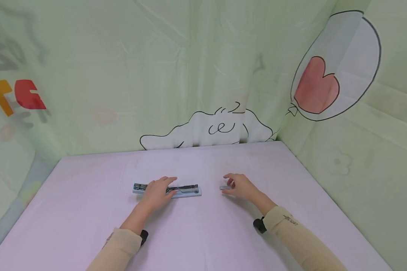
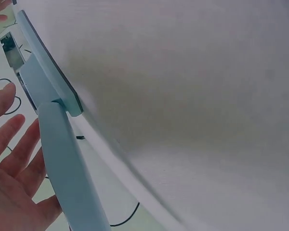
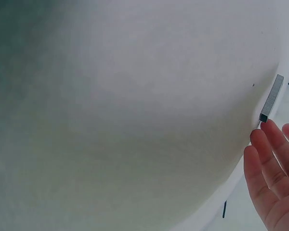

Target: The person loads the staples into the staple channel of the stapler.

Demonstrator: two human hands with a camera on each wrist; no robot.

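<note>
A light blue stapler (image 1: 187, 194) lies folded wide open on the table, its metal staple channel exposed. My left hand (image 1: 157, 192) reaches over its middle, thumb and fingers spread apart. In the left wrist view, the fingers (image 2: 25, 153) are loosely extended beside the stapler's blue arm (image 2: 70, 159). To the right, a short grey strip of staples (image 3: 272, 97) lies on the table. My right hand (image 1: 243, 188) is at the strip, with fingertips right at its near end and the thumb apart from it in the right wrist view.
A pale pink-white tabletop (image 1: 203, 233) spreads under both arms. Behind it and along the sides hangs a light green curtain (image 1: 122, 75) with printed drawings, including a balloon with a red heart (image 1: 317, 86). Each wrist wears a black device.
</note>
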